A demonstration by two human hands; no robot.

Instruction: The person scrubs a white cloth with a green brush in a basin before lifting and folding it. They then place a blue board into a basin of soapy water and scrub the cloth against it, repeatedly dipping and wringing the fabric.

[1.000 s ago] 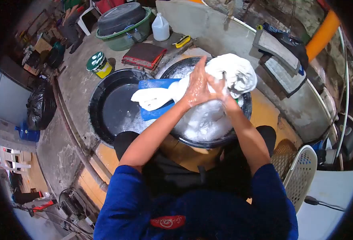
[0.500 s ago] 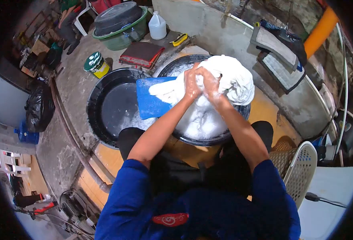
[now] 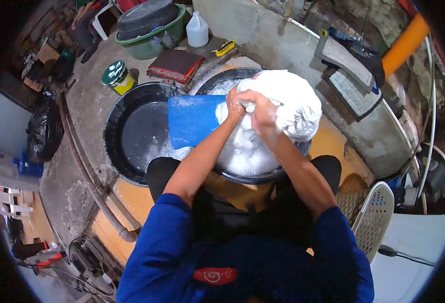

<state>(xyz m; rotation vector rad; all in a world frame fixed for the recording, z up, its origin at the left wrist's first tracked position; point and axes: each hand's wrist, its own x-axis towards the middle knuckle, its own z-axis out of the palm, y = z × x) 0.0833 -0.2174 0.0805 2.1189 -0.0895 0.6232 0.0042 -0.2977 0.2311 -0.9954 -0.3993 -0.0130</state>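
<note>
Wet white cloth (image 3: 288, 98) is bunched over the right side of a black basin (image 3: 222, 81) in front of me. My left hand (image 3: 235, 103) grips the cloth's left part, its fingers closed. Close beside it, my right hand (image 3: 262, 108) is wrapped round the same cloth. White suds and more white fabric (image 3: 250, 151) fill the basin below my wrists. A blue board (image 3: 193, 121) lies across the rims of this basin and a second black basin (image 3: 112, 146) on the left, which holds a little sudsy water.
Behind the basins are a yellow-and-green bucket (image 3: 117, 78), a folded dark cloth (image 3: 174, 65), a green tub (image 3: 157, 48), a white jug (image 3: 197, 30) and a yellow brush (image 3: 225, 48). A plastic basket (image 3: 379, 217) stands right. A person (image 3: 84, 30) is at the far left.
The tail of white cloth that lay across the blue board has been drawn right, off the board, into the bundle at my hands. More of the board now shows.
</note>
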